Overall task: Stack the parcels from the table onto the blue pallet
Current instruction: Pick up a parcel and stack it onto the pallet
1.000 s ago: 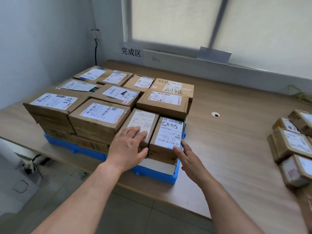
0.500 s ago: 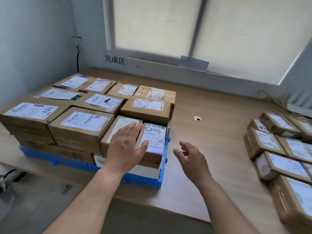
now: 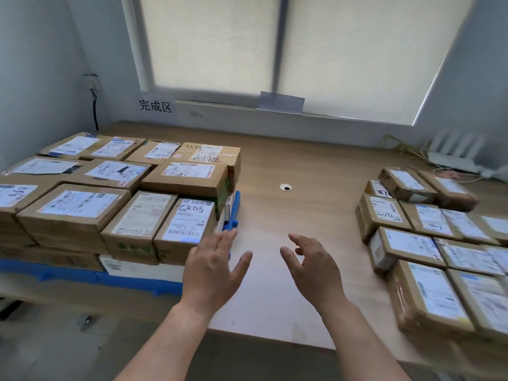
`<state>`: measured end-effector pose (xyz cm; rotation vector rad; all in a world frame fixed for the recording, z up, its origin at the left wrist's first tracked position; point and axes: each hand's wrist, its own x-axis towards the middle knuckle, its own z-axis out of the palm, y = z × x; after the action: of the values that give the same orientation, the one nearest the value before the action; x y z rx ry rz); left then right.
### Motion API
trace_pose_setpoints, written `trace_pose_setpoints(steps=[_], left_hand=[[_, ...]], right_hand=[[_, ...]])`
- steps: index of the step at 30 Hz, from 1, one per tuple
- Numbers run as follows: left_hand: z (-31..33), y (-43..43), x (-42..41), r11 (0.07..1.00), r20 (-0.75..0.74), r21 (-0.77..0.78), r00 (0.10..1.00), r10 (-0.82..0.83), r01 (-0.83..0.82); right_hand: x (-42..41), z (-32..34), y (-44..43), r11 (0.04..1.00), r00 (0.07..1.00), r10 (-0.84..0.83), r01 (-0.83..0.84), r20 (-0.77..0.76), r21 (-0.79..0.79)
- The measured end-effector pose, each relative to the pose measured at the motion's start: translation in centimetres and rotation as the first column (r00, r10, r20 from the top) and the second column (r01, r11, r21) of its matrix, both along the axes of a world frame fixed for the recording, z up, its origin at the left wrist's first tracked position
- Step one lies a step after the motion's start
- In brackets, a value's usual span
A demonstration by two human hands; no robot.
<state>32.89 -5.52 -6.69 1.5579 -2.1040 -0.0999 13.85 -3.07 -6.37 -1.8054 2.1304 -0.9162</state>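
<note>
Several brown cardboard parcels with white labels are stacked in layers on the blue pallet (image 3: 82,273) at the left of the wooden table (image 3: 302,166). The front right parcel of the stack (image 3: 187,224) carries a handwritten number. More parcels (image 3: 406,246) lie in rows on the table at the right. My left hand (image 3: 211,270) hovers just right of the stack's front corner, fingers straight, holding nothing. My right hand (image 3: 313,265) hangs over bare table with fingers loosely spread, empty.
A small round cable hole (image 3: 285,187) sits in the table's middle. A white router (image 3: 456,155) with cables stands at the back right by the window. A sign with black characters (image 3: 155,106) hangs on the wall behind the pallet. The table's front edge runs under my forearms.
Both hands have come off the front right parcel on the pallet and moved rightward over the table. The view has swung right, showing more of the parcels on the table.
</note>
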Motion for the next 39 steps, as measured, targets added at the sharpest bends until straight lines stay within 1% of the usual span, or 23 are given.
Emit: trace_pose_setpoints(steps=[12,14,18,23,26,32,39], left_hand=[[-1.3,5.6,-14.9,0.997,0.051,0.027,0.996,-0.069,0.068],[-1.7,6.6,-17.5,0.994,0.051,0.049,0.993,-0.103,0.101],[-2.4,8.0,-22.6,0.983,0.035,0.095,0.987,-0.160,0.156],[-3.1,9.3,-28.5,0.970,0.037,0.114,0.975,-0.221,0.215],[-3.1,9.7,-31.2,0.962,0.041,0.129,0.968,-0.246,0.239],[-3.9,9.1,-34.6,0.933,0.017,0.223,0.956,-0.294,0.283],[-6.1,7.6,-36.9,0.867,-0.038,0.425,0.962,-0.271,0.261]], right_hand=[[-14.1,-0.8,6.7,0.996,0.996,-0.088,0.087,0.021,0.011],[-16.7,-1.1,7.9,0.994,0.994,-0.107,0.106,0.038,0.029],[-21.8,-1.6,10.2,0.989,0.990,-0.143,0.142,0.019,0.051],[-27.7,-2.2,12.4,0.977,0.978,-0.209,0.207,0.021,0.058],[-30.1,-2.6,13.4,0.966,0.969,-0.243,0.239,0.038,0.096],[-32.8,-3.7,13.9,0.951,0.953,-0.291,0.279,0.083,0.131],[-33.7,-6.5,13.7,0.923,0.936,-0.333,0.298,0.116,0.245]])
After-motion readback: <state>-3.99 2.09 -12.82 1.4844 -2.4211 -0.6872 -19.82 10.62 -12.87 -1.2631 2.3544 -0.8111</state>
